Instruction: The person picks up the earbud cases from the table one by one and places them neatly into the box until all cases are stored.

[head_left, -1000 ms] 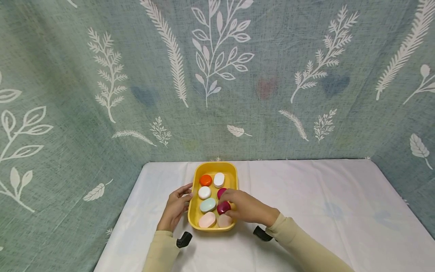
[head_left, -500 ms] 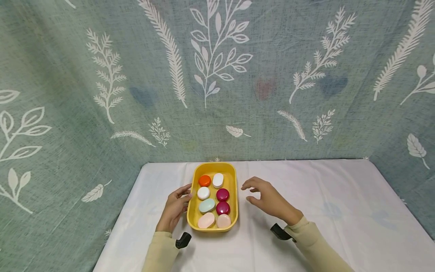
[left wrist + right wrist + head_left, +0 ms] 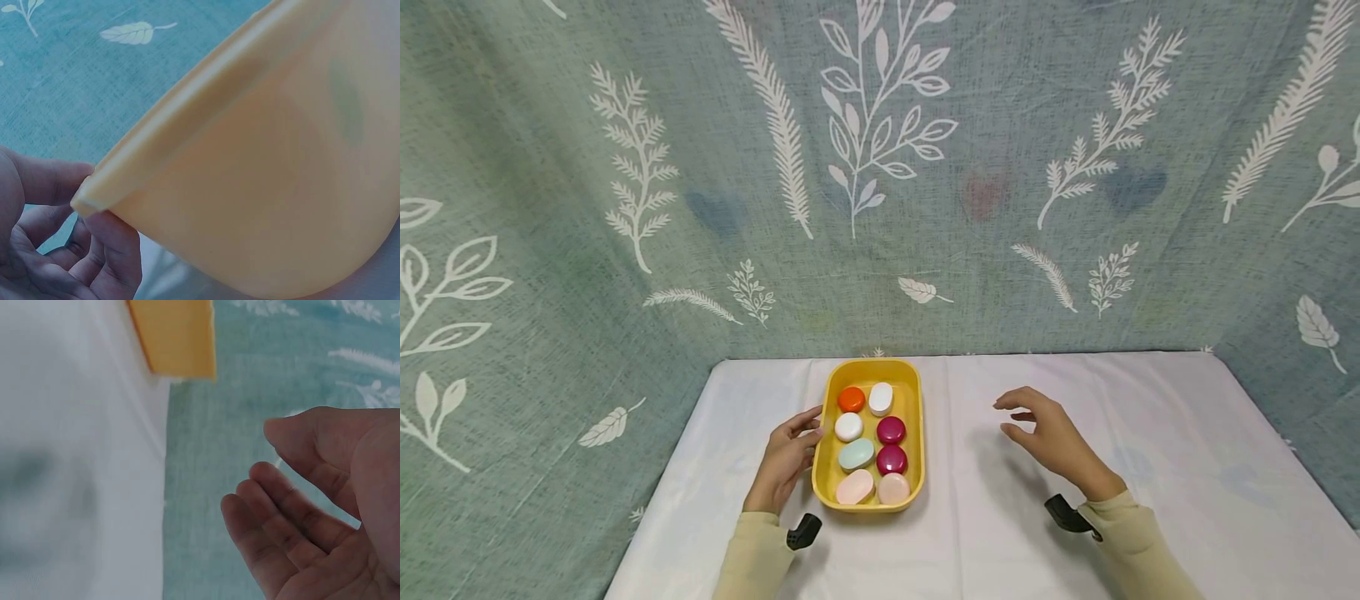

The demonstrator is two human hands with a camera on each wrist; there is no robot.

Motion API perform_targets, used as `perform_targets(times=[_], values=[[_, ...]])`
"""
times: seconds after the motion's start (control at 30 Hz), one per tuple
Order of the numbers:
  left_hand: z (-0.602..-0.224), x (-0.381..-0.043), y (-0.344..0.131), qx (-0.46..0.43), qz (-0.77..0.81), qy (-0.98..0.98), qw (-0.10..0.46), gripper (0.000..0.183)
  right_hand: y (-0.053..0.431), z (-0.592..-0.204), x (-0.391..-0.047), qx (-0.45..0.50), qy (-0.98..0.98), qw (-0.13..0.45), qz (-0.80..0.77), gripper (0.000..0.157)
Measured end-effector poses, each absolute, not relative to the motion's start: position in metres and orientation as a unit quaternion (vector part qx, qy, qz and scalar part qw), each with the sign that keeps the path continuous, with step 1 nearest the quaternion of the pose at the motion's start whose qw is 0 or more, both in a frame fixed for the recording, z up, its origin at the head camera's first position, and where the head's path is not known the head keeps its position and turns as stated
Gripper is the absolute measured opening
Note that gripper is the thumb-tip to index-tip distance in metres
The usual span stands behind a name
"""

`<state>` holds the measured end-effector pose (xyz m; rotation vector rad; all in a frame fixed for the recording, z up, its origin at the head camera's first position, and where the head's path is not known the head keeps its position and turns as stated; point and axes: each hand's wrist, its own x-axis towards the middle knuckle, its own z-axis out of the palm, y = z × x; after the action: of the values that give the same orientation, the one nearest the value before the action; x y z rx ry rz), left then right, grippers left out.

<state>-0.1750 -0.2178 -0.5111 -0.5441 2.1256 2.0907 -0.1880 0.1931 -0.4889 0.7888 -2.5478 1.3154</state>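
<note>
The left hand [image 3: 785,464] grips the left rim of a yellow plastic tray [image 3: 867,372]. In the left wrist view, its thumb and a finger pinch the tray's rim [image 3: 119,178]. Two columns of smooth pieces that look like soap bars lie in the tray: an orange one [image 3: 851,400], white ones [image 3: 881,399], a pale green oval [image 3: 856,454], two dark red rounds [image 3: 891,431] and pale pink ones [image 3: 855,487]. Well to the right of the tray, the right hand [image 3: 1052,433] hovers with relaxed, slightly bent fingers and holds nothing.
A white cloth [image 3: 970,550] covers the table. Behind and at both sides hangs a green curtain [image 3: 880,275] with white leaf prints. A small black device [image 3: 805,531] sits at the left wrist, and another black device [image 3: 1067,514] at the right.
The right hand has left the dark red pieces in the tray and moved right, away over the white cloth. The left hand and the tray stay in place.
</note>
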Motion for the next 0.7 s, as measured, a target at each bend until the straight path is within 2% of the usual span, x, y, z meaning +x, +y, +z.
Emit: perform_targets(times=[0.7], values=[[-0.511,-0.177,-0.218,-0.19,0.686,0.7,0.062,0.045,0.249,-0.504,-0.181,0.193,-0.885,0.158,0.395,0.034]])
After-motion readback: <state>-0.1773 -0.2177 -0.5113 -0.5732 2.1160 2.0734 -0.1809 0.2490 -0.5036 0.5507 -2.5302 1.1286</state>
